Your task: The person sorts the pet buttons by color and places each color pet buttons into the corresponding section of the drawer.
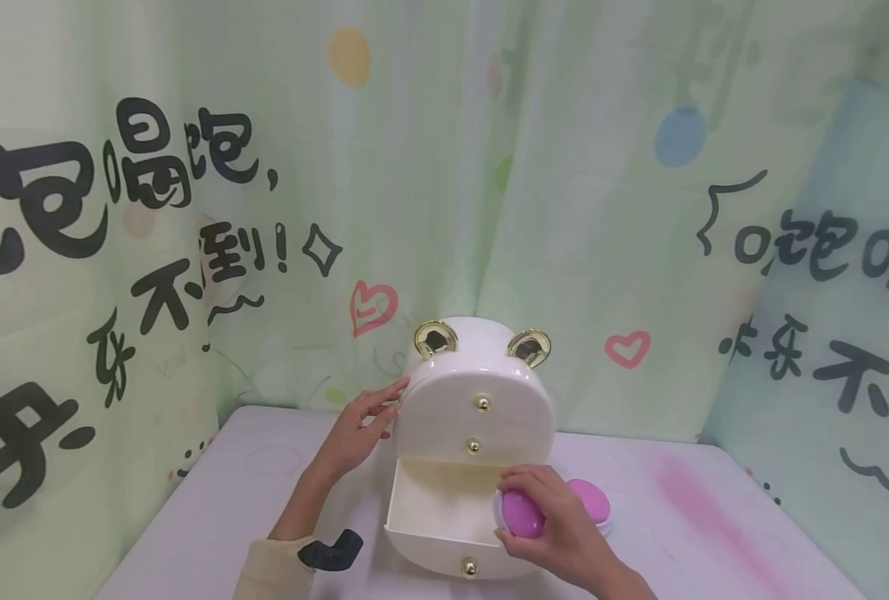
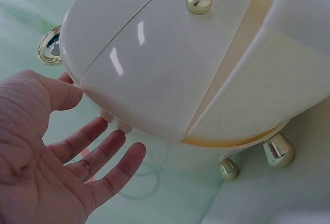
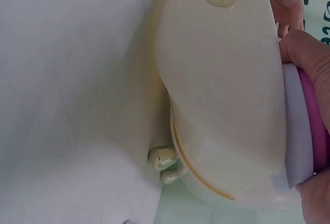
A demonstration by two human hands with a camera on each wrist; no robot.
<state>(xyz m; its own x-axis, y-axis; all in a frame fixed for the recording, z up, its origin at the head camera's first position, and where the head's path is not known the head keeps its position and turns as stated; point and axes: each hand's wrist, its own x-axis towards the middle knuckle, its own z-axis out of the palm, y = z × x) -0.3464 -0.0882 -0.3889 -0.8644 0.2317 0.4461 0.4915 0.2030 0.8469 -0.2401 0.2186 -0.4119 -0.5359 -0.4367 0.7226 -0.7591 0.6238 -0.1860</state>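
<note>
A white storage box [image 1: 476, 408] with gold ears and ball knobs stands upright on the table. Its bottom drawer [image 1: 444, 496] is pulled out, and inside it shows a cream-coloured bare floor. My left hand [image 1: 357, 429] rests at the box's left side; in the left wrist view this hand [image 2: 67, 141] has its fingers extended along the edge. Above the drawer's right part, my right hand [image 1: 552, 521] grips a round pink-and-white case [image 1: 522, 512]. The right wrist view shows thumb and fingers around the case's rim [image 3: 299, 126], close against the drawer front [image 3: 221, 80].
A second round pink-and-white case [image 1: 590, 500] lies on the table right of the box, partly behind my right hand. The white table [image 1: 324, 467] ends at a printed curtain [image 1: 564, 208] behind and at both sides. Small gold feet [image 2: 280, 150] support the box.
</note>
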